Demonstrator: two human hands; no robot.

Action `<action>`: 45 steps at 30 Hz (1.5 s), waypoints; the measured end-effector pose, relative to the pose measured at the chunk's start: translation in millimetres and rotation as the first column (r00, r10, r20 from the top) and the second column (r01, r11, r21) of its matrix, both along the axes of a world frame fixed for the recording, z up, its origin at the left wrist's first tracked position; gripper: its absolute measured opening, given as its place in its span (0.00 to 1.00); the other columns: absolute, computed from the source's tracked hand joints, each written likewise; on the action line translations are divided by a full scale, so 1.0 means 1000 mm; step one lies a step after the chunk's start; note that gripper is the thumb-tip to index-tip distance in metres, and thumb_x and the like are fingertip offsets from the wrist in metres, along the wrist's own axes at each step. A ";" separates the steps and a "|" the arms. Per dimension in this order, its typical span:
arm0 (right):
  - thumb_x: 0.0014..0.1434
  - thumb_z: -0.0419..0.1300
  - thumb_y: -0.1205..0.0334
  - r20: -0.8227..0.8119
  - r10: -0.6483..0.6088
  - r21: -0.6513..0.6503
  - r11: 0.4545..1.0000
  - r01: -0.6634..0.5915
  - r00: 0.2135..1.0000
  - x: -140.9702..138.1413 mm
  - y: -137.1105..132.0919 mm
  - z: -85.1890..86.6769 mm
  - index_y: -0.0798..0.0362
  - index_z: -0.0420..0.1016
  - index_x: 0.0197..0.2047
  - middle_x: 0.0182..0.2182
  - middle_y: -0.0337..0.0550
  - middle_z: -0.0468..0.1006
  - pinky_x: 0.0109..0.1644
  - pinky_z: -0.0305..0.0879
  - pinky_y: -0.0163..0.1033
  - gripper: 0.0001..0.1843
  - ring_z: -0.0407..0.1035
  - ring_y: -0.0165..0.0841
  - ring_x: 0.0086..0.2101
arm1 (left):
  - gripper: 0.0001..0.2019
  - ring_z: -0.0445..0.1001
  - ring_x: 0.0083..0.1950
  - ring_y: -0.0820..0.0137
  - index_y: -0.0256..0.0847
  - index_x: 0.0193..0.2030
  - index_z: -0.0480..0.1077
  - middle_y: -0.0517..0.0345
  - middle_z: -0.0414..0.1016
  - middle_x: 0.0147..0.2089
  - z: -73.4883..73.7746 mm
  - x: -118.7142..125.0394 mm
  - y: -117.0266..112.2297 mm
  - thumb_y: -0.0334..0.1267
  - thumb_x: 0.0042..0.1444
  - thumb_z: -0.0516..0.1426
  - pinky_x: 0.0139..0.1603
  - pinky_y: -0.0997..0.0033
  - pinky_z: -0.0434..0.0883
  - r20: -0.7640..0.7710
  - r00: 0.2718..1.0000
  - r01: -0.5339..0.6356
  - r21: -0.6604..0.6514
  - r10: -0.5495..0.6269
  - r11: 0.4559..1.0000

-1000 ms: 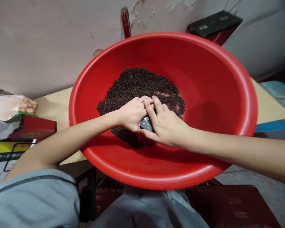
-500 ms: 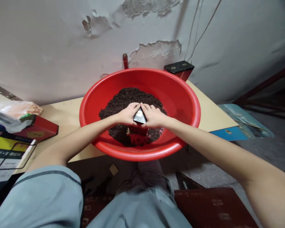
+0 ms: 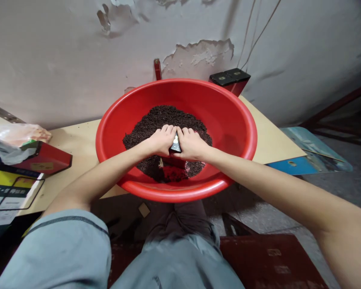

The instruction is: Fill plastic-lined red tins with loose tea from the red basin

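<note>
the dark-topped red container (image 3: 175,146) is located inside the red basin (image 3: 176,196), near the middle of its near half, among dark, dry-looking loose leaf material (image 3: 168,115). the left hand (image 3: 161,140) grasps the container from the side toward the basin's left wall; the right hand (image 3: 193,145) grasps it from the side toward the basin's right wall. the fingertips of both hands meet or nearly meet over its far part, and a narrow wedge of the dark face shows between them. whether the container touches the basin floor cannot be determined, nor can its contents. in this inspector's judgement, the container is stiff, probably thin metal or firm card, and light to moderate in weight; the dark face looks smooth and could slip under dry or dusty fingers. breakage appears unlikely, though thin walls might dent if squeezed hard. the sound hold is on the two opposing side walls, just below the dark face, with a palm on each. the loose material appears light, brittle and easily scattered. noted beyond the basin's far right rim: a black-topped red box (image 3: 231,79). noted left of the basin: another red box (image 3: 46,158). the basin stands on a pale tabletop (image 3: 276,142).
</note>
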State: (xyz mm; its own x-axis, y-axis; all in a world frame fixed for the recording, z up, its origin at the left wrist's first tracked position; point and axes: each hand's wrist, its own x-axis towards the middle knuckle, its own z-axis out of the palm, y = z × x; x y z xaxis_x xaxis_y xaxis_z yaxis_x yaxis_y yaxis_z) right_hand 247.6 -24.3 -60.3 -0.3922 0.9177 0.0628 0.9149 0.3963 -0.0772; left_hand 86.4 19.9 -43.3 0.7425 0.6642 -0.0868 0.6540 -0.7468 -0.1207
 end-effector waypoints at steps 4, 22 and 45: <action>0.60 0.61 0.38 -0.005 -0.009 -0.008 1.000 0.009 1.000 0.000 0.001 0.001 0.73 0.49 0.76 0.62 0.73 0.68 0.60 0.67 0.57 0.58 0.66 0.58 0.58 | 0.55 0.55 0.76 0.40 0.22 0.74 0.51 0.23 0.58 0.74 -0.012 -0.021 0.031 0.38 0.40 0.68 0.74 0.43 0.61 0.167 0.985 0.089 -0.222 -0.052 0.971; 0.62 0.60 0.44 -0.155 -0.057 0.488 0.864 0.126 0.986 0.068 -0.011 0.082 0.60 0.36 0.82 0.66 0.69 0.62 0.61 0.60 0.68 0.57 0.57 0.62 0.61 | 0.43 0.54 0.79 0.42 0.50 0.79 0.54 0.39 0.54 0.79 0.105 0.012 0.020 0.38 0.58 0.65 0.72 0.33 0.66 0.480 0.778 0.283 0.308 -0.405 0.908; 0.66 0.52 0.55 -0.129 -0.792 -0.021 0.604 0.797 0.596 0.301 0.172 -0.007 0.62 0.51 0.76 0.64 0.78 0.63 0.57 0.64 0.58 0.40 0.61 0.60 0.60 | 0.36 0.64 0.76 0.50 0.34 0.76 0.60 0.34 0.48 0.82 0.026 0.336 0.153 0.34 0.61 0.60 0.72 0.48 0.67 0.153 0.987 0.093 -0.368 -0.039 0.925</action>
